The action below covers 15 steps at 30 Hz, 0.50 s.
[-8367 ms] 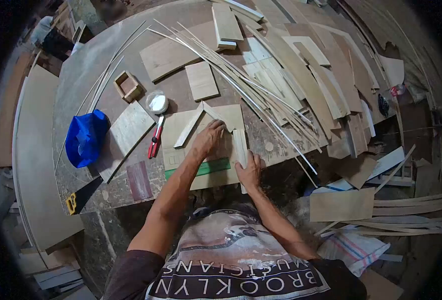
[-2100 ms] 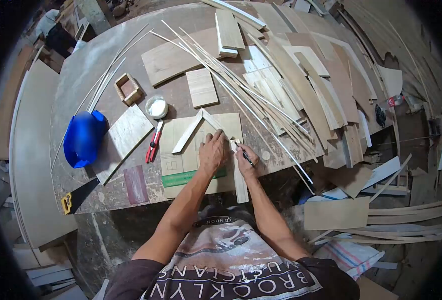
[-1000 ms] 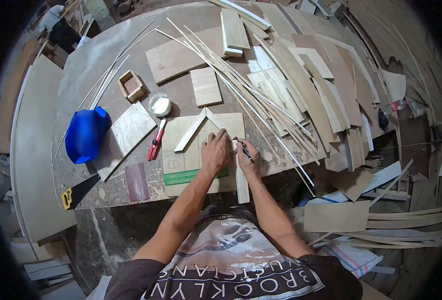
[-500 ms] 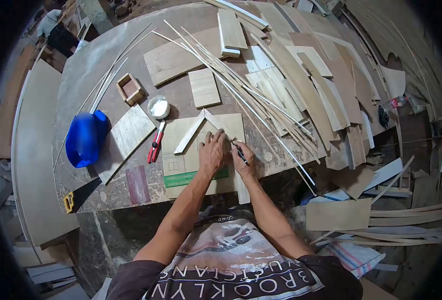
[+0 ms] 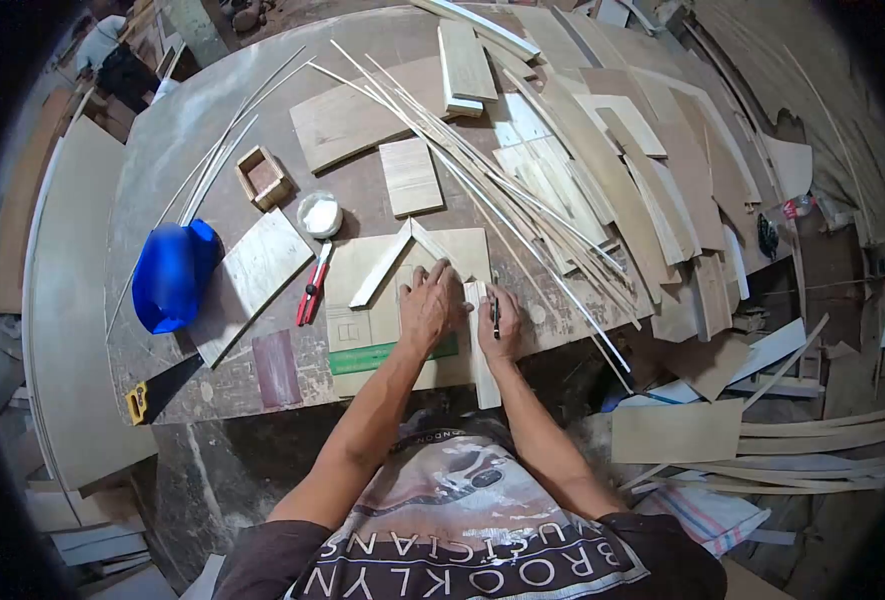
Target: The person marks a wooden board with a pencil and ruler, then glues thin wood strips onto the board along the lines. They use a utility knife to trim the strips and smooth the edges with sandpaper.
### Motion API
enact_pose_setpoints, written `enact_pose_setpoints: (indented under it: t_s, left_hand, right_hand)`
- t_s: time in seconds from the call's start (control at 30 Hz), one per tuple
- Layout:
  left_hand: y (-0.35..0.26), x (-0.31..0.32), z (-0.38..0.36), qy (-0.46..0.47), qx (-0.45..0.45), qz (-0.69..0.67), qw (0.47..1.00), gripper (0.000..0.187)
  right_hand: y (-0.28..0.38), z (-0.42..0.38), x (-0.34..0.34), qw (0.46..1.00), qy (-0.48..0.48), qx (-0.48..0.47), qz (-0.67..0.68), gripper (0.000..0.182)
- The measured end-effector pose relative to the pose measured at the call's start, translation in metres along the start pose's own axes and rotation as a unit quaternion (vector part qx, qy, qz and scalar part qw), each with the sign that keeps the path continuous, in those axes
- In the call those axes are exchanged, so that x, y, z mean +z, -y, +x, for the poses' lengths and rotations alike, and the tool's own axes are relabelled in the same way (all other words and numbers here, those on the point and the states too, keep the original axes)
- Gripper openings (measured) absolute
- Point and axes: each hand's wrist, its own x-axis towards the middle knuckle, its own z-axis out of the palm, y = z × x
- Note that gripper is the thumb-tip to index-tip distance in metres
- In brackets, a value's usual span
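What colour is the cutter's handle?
Red with some black; the handle shows best in the head view.

Mostly matt wood, some plastic and metal

The narrow strip is pale, matt bare wood; the board is smooth, dull plywood by its look. The green strip looks like smooth plastic. The cutter pairs a red, plastic-looking handle with a silvery end; the saw has a dark metal blade. The tabletop is scuffed and rough near its edge. The shirt is matt printed cloth
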Motion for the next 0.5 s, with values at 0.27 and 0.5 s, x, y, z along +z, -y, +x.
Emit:
enact_pose_setpoints:
  t_s: [0.27,0.5]
  left_hand:
    - [0.002,0.002,-0.001,-0.005,0.012,-0.006,1.0,0.071]
    - [0.007,0.013,0.003,0.004,0.011,0.014,1.0,0.075]
  right_hand:
    - [-0.001,-0.027,-0.003,0.998,0.035,-0.041,-0.041,0.07]
    - [-0.006,-0.038,-0.009,0.994,0.085,-0.023,-0.066,0.069]
